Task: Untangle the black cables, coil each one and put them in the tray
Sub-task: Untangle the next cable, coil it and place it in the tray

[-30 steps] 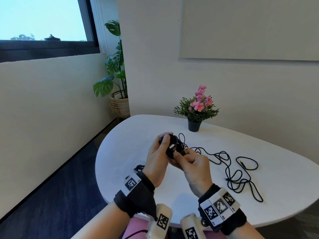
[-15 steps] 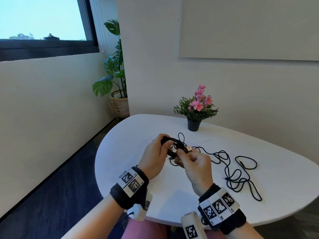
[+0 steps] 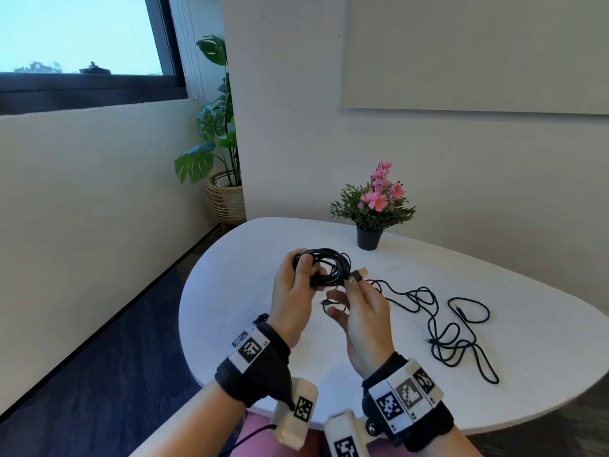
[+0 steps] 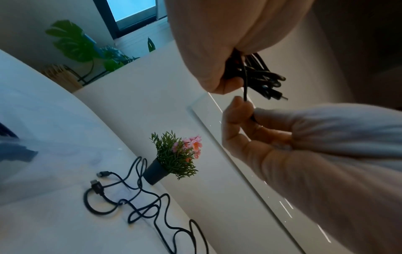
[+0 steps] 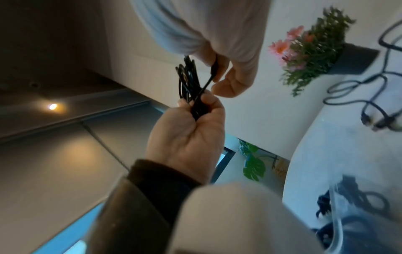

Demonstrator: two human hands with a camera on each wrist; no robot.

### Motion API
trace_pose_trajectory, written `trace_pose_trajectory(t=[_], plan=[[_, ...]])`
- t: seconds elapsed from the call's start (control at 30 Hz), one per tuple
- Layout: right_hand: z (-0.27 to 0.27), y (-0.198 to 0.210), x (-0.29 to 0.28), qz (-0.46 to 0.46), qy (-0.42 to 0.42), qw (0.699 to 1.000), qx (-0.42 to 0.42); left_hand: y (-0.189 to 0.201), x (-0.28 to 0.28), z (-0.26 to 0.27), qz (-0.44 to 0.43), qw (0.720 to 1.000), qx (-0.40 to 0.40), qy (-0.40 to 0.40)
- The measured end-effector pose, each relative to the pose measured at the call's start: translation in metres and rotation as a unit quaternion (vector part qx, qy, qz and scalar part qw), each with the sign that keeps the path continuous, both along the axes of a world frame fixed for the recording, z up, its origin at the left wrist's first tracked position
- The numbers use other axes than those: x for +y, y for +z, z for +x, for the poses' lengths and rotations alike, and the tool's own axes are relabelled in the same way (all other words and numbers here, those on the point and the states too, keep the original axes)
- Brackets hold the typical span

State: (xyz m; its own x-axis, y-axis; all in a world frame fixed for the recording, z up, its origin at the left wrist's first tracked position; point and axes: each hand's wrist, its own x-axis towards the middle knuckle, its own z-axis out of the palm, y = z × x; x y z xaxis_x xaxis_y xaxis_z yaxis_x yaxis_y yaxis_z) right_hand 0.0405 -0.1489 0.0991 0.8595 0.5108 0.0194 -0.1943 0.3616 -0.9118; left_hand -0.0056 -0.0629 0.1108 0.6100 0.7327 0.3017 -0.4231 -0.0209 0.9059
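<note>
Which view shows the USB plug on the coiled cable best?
Head view: the USB plug pokes out metal-tipped above the right hand. Left wrist shows only cord entering the fingers; right wrist only its dark body.

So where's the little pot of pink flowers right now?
In the head view the flower pot stands at the far side of the white table, near the wall, just beyond the loose black cables and behind the raised hands.

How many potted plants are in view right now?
2. A small pink-flowered plant stands on the white table near its far edge; a large leafy plant in a woven basket stands by the window. Others may be out of frame.
</note>
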Motion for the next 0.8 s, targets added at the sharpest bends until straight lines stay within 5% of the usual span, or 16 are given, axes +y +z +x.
trace_pose_trajectory(t=[0.2, 0.5, 0.8], plan=[[0.005, -0.007, -0.006, 0.044, 0.002, 0.995, 0.094, -0.009, 0.004, -0.008, 0.026, 0.998, 0.056, -0.018], [0.014, -0.002, -0.009, 0.035, 0.046, 0.995, 0.076, -0.004, 0.006, -0.009, 0.085, 0.991, 0.096, -0.033], [0.018, 0.001, -0.013, -0.048, 0.125, 0.989, -0.054, -0.012, 0.007, -0.004, 0.097, 0.987, 0.128, 0.028]])
